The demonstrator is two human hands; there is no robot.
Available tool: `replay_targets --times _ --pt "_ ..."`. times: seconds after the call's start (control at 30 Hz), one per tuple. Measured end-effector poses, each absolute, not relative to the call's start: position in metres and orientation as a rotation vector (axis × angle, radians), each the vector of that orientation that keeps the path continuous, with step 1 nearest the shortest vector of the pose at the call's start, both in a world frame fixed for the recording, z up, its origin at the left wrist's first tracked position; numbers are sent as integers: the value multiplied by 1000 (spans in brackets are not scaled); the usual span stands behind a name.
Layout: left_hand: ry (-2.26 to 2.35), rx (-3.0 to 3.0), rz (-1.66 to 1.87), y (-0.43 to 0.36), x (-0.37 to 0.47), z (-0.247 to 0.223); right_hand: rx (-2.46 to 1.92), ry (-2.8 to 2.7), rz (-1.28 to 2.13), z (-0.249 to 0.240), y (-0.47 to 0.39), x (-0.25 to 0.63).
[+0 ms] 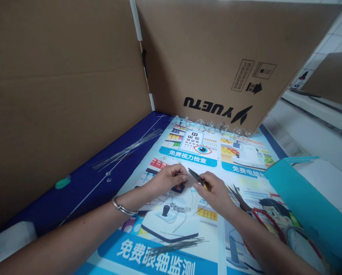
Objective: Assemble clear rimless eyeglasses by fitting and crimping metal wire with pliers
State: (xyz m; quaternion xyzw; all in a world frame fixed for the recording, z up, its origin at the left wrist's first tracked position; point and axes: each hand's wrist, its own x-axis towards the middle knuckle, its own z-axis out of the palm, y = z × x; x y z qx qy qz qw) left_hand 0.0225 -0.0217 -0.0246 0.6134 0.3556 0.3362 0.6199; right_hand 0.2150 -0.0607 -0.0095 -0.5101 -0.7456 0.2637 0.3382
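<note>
Left grip (pixel 173 177) pinched, right grip (pixel 215 191) curled, forearms (pixel 82 226) converging forward

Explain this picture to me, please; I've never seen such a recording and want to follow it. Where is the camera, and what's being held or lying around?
There is no machine: these are a person's bare hands, seen from one camera worn on the person's head, looking forward and down. The right hand holds dark-jawed pliers. The left hand, just beside their tips, is pinched shut; whether it holds something fine, I can't tell. Beneath lies a printed sheet, with thin wires near the bottom, red-handled scissors at the right and small clear pieces along the cardboard panel at the back. Another wire bundle lies on the dark blue surface to the left.
</note>
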Motion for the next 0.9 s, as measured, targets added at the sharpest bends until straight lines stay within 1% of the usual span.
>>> replay_targets --times 0.13,0.43,0.9 --pt "909 1373 829 -21 23 -26 -1408 -1886 661 -9 -61 216" --pt "953 1198 1006 -16 24 -28 -1380 -2092 605 -13 -59 218" --pt "922 993 1078 -22 26 -28 -1358 -2312 375 -15 -63 215"
